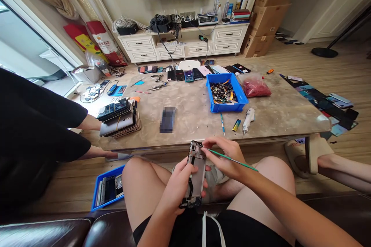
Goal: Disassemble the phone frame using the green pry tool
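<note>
While the person sits low behind the surface (188, 112), the stripped phone frame (198, 168) hangs over their knees, on the near side of the blue bin (228, 107) and clear of the surface's edge. Their left hand (174, 189) is wrapped round its lower half, fingers closed on the long edges. Their right hand (226, 158) pinches a thin green tool (243, 164), whose tip touches the frame's top corner. I'd judge the frame light and stiff yet thin, with exposed parts that look fragile. The bare side rails seem the safest hold, away from the open middle.
</note>
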`<move>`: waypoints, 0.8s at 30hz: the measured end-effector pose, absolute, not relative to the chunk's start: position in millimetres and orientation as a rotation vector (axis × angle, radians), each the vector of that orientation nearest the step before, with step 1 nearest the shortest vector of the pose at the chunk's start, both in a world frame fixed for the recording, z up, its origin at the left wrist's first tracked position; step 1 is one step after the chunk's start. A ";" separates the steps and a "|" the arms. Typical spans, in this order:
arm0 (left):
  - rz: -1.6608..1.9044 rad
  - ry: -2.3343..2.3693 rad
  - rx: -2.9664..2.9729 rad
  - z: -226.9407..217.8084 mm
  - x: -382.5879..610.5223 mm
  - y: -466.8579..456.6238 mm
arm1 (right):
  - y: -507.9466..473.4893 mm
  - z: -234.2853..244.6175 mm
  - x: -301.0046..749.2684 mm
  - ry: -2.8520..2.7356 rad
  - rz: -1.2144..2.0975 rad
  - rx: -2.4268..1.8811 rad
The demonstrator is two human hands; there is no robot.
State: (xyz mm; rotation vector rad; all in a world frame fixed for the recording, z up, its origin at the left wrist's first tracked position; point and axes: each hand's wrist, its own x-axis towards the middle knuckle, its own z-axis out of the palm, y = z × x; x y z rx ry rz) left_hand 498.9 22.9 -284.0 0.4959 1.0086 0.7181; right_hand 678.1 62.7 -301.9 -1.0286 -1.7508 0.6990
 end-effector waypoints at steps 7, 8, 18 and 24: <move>0.702 0.971 0.399 -293.1 491.4 25.0 | 85.3 -311.7 693.0 -1.396 0.801 -1.108; 0.705 0.968 0.391 -296.2 488.8 22.7 | 99.4 -315.1 700.8 -1.298 0.797 -1.116; 0.709 0.691 0.126 -294.8 477.8 9.4 | 273.6 -330.2 769.8 -0.557 0.943 -1.266; 0.874 0.603 0.120 -271.7 472.9 4.4 | 278.9 -326.4 767.7 -0.491 1.114 -1.400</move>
